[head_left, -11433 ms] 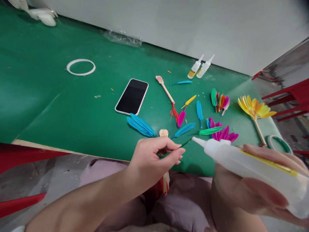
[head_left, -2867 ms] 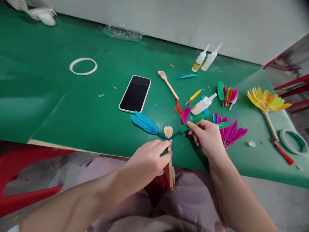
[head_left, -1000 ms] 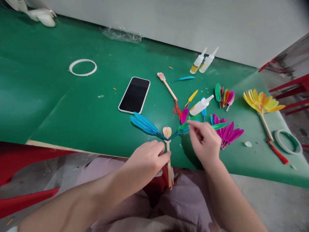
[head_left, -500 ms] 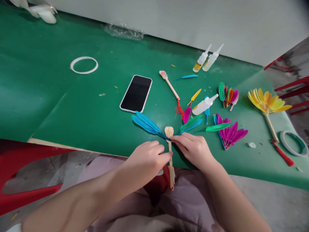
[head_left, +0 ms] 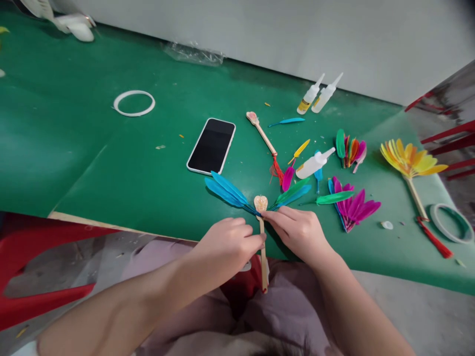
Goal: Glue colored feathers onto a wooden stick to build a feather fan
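A wooden stick (head_left: pixel 263 269) with a heart-shaped head (head_left: pixel 261 202) lies over the table's front edge. My left hand (head_left: pixel 232 243) is closed around its shaft. Just below the head, my right hand (head_left: pixel 297 227) pinches the bases of feathers against the stick. Blue feathers (head_left: pixel 226 192) fan out to the left of the head, green and blue feathers (head_left: pixel 295 194) to the right. Farther right, close to my right hand, lie a loose green feather (head_left: pixel 334 198) and a bunch of magenta feathers (head_left: pixel 356 205). The exact fingertip contact is partly hidden.
On the green table (head_left: pixel 148 198) lie a phone (head_left: pixel 211 146), a second stick with a red tassel (head_left: pixel 264 138), a glue bottle (head_left: pixel 313 164), two more glue bottles (head_left: pixel 315 94) at the back, a white ring (head_left: pixel 134 103), a tape roll (head_left: pixel 451 223) and a yellow feather fan (head_left: pixel 411 158).
The whole view has shifted slightly, with table items appearing a little lower. Both hands keep their hold on the stick and feathers.
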A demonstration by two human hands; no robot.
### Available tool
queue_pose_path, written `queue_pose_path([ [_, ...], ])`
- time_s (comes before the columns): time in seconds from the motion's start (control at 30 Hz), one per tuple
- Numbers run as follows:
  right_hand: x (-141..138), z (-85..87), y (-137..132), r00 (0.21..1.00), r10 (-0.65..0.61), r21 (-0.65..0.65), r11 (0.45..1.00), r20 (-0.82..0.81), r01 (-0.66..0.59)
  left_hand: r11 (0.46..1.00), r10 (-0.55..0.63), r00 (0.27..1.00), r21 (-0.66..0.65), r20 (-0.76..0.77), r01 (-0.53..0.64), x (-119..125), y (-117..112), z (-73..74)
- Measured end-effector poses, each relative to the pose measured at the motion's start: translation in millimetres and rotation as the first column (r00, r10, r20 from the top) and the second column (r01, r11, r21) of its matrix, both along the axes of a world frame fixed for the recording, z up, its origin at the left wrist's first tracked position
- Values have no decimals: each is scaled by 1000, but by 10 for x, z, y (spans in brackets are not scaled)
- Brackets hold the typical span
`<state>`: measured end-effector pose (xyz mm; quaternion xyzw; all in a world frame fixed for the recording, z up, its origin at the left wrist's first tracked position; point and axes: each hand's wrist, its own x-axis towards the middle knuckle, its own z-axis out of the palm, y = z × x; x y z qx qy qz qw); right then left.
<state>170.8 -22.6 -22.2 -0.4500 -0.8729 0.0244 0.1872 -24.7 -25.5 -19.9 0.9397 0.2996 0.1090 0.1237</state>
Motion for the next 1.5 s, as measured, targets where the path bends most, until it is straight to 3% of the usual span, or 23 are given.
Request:
queue_pose_path([
  [0.2, 19, 37, -26, 990, -17, -42, 999, -137, 12, 1000, 18, 999, 17, 49, -19, 25, -6, -13],
  [0.27, 131, 79, 1, 956, -180, -33, 984, -234, 177, 998, 42, 996, 36, 81, -45, 39, -21, -20],
  [0.3, 217, 105, 35, 910, -316, -22, 946, -270, 322, 998, 48, 995, 41, 86, -52, 45, -28, -22],
  [0.33, 317, 133, 85, 830, -481, -12, 867, -283, 498, 998, 50, 995, 39, 84, -53, 49, -34, -22],
  [0.4, 534, 193, 226, 644, -740, -45, 662, -193, 748, 999, 49, 996, 13, 74, -51, 54, -39, -15],
  [0.5, 781, 266, 483, 574, -805, -178, 549, 151, 817, 996, 53, 996, -73, 67, -49, 52, -31, 14],
  [0.6, 853, 279, 702, 553, -766, -239, 500, 327, 833, 990, 49, 998, -138, 50, -41, 41, -16, 49],
  [0.77, 863, 234, 878, 616, -713, -277, 551, 334, 787, 989, 30, 998, -143, 62, -21, 16, -15, 65],
  [0.87, 960, 275, 853, 604, -787, -317, 545, 128, 777, 991, 28, 997, -136, 70, -18, 2, -22, 64],
  [1.0, 1042, 367, 654, 455, -817, -412, 573, -354, 709, 993, 2, 997, -119, 83, 8, 8, -22, 68],
  [1.13, 974, 386, 390, 246, -685, -502, 690, -686, 521, 995, -11, 995, -95, 97, 20, 46, -16, 60],
  [1.33, 960, 436, 148, -15, -562, -503, 727, -827, 467, 995, -14, 993, -96, 120, 25, 125, -39, 56],
  [1.43, 879, 501, 47, -49, -550, -523, 758, -834, 389, 982, 45, 968, -190, 247, 3, 183, -45, 112],
  [1.5, 718, 524, -26, -22, -571, -547, 774, -821, 319, 960, 144, 921, -276, 361, -42, 239, -37, 169],
])
